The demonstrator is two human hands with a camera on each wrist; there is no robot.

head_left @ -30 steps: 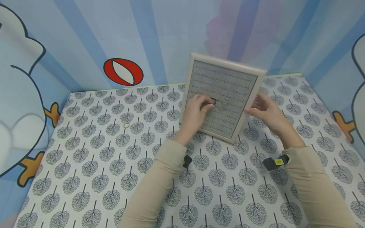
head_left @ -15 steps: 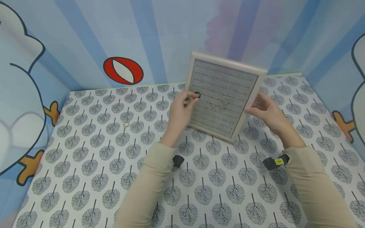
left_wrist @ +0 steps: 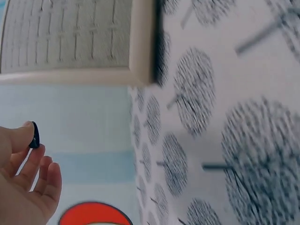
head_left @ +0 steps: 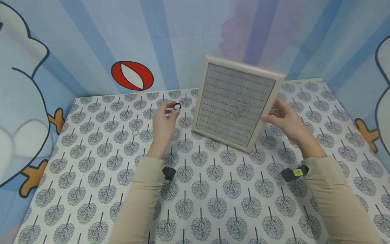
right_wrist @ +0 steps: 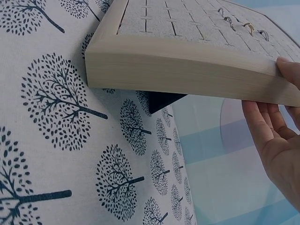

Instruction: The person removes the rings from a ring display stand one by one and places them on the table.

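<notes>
Between thumb and fingertips my left hand (head_left: 165,120) pinches a black ring (head_left: 177,106), held above the cloth to the left of the display. In the left wrist view the black ring (left_wrist: 34,135) shows edge-on at the fingertips. My right hand (head_left: 286,118) grips the right side of the ring display frame (head_left: 199,98), thumb on the front and fingers behind. The display leans back, its grey slotted pad (head_left: 234,91) facing me. Several rings sit in its slots, among them a gold ring (right_wrist: 249,28) and silver ones seen in the right wrist view.
A gold ring (head_left: 135,133) lies on the tree-print cloth (head_left: 213,189) left of my left hand. Behind the display a dark stand (right_wrist: 164,100) shows in the right wrist view. A blue striped backdrop (head_left: 182,40) rises at the back of the table.
My left hand has moved left, away from the display's pad, carrying the black ring with it. My right hand stays on the frame, which has not visibly moved.
</notes>
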